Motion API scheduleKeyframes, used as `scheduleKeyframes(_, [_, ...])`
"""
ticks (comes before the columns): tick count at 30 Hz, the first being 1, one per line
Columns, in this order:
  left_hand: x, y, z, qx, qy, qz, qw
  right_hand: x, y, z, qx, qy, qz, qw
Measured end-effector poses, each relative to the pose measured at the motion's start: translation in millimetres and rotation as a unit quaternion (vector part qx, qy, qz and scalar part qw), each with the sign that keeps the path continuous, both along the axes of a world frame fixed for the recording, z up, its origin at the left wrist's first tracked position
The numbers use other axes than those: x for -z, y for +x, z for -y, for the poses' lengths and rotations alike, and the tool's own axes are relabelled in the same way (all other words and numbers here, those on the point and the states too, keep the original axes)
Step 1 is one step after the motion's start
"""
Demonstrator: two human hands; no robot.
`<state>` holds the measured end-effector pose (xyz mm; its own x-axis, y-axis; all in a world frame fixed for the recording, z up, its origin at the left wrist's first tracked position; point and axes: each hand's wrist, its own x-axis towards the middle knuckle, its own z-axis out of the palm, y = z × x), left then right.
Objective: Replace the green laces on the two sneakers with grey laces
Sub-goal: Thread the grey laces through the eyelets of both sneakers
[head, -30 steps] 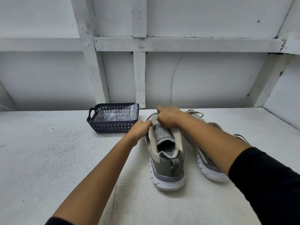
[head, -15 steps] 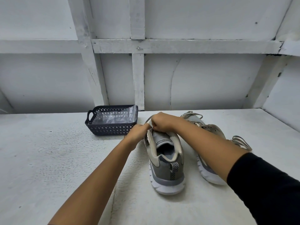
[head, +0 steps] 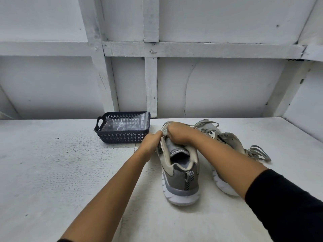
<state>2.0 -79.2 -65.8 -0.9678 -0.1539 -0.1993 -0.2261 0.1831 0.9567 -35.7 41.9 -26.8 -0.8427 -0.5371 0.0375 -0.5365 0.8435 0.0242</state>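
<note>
The near sneaker (head: 180,173) was grey and beige with a white sole, the basket (head: 122,136) dark navy with diamond lattice, the table (head: 52,172) speckled white.

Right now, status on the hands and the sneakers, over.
Left hand and right hand both grip the near sneaker at its lacing. Far sneaker sits behind the right forearm, loose lace trailing. Basket stands apart, left.

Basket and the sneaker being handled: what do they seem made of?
The basket looks like dark moulded plastic, matt, with diamond lattice walls. The sneaker seems grey mesh fabric with beige overlays and a white sole, probably foam or rubber.
</note>
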Motion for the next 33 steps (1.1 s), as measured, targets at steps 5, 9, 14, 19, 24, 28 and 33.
scheduleKeyframes(5, [-1,4,-8,-0.027,0.027,-0.005,0.999,-1,-4,-5,0.045,-0.139,0.022,0.989])
scheduleKeyframes(9, [0,6,-16,-0.047,0.029,-0.012,0.998,-7,-2,-6,0.075,-0.262,0.015,0.962])
scheduleKeyframes(14, [1,3,-30,-0.043,-0.121,-0.016,0.992,-18,-1,-8,0.056,-0.336,-0.028,0.94])
scheduleKeyframes(19, [-5,7,-35,-0.033,-0.209,0.001,0.977,-41,3,-15,0.035,-0.412,-0.067,0.908])
scheduleKeyframes(24, [-4,8,-34,-0.026,-0.23,0.008,0.973,-95,15,-18,-0.014,-0.494,-0.073,0.867])
scheduleKeyframes(28, [-8,10,-33,-0.006,-0.242,0.007,0.97,-103,18,-24,-0.019,-0.489,-0.07,0.869])
scheduleKeyframes(33, [-34,9,-13,0.089,-0.2,0.009,0.976,-95,16,-36,-0.015,-0.526,-0.033,0.85])
